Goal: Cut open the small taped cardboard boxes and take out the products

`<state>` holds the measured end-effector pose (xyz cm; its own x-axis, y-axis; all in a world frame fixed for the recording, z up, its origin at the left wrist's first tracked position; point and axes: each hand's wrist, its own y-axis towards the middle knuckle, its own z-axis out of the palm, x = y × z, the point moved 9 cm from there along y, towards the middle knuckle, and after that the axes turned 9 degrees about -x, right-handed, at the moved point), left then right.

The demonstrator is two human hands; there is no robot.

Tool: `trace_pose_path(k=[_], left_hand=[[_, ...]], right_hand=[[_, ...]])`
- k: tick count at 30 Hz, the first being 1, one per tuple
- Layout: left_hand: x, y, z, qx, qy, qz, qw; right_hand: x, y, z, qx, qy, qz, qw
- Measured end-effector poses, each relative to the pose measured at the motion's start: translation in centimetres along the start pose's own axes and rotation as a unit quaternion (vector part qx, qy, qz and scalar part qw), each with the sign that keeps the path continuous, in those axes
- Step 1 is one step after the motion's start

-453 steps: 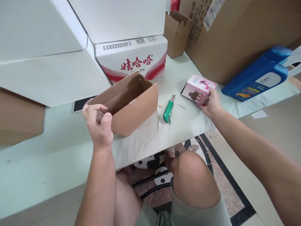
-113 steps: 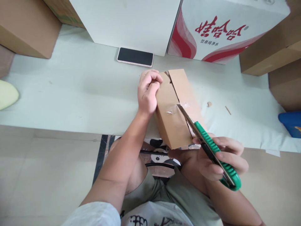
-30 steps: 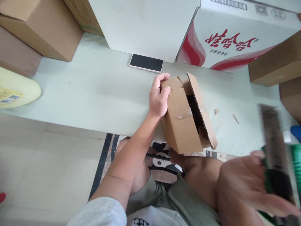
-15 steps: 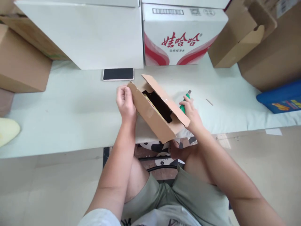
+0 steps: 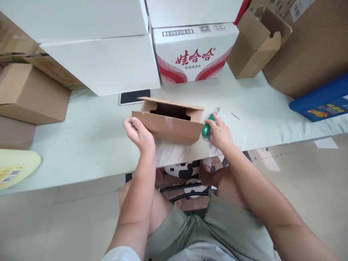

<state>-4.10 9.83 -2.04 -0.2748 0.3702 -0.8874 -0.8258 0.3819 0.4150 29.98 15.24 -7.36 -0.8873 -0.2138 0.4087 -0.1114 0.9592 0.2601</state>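
A small brown cardboard box [image 5: 176,129] stands at the table's near edge, its top flaps raised and a dark gap between them. My left hand [image 5: 140,134] is closed on the left corner of its near flap. To the right of the box, my right hand [image 5: 221,134] has its fingers curled over a green utility knife [image 5: 206,131]. The metal blade points away from me, and the knife lies at or just above the tabletop. What is inside the box is hidden in shadow.
Behind the box lies a phone [image 5: 134,97] before white cartons [image 5: 108,65]. A red-and-white carton [image 5: 195,61], an open brown box [image 5: 251,54] and a blue package [image 5: 320,101] stand to the right. At left are brown boxes [image 5: 40,98] and a pale yellow bottle [image 5: 21,163].
The box has turned from a diagonal to nearly level across the table, its right end swinging away from me. My right hand and the knife are now apart from its flap. The view has shifted.
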Motion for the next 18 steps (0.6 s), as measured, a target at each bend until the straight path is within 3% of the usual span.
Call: trace_pose_path(k=[5, 9, 12, 14, 18], left_hand=[[-4.1, -0.2, 0.9, 0.151, -0.041, 0.146, 0.977], [-5.9, -1.2, 0.8, 0.198, -0.092, 0.175, 0.960], [-6.7, -2.5, 0.7, 0.230, -0.097, 0.189, 0.950], [-6.6, -3.3, 0.7, 0.267, -0.083, 0.195, 0.940], [-4.5, -3.4, 0.7, 0.332, 0.001, 0.128, 0.935]], right_hand=[[2.5, -0.7, -3.9, -0.125, 0.142, -0.082, 0.978], [4.8, -2.4, -6.8, -0.216, 0.231, -0.173, 0.933], [5.5, -3.2, -7.5, -0.227, 0.238, -0.208, 0.921], [5.5, -3.1, -7.1, -0.208, 0.221, -0.208, 0.930], [5.3, -2.7, -5.8, -0.150, 0.186, -0.194, 0.951]])
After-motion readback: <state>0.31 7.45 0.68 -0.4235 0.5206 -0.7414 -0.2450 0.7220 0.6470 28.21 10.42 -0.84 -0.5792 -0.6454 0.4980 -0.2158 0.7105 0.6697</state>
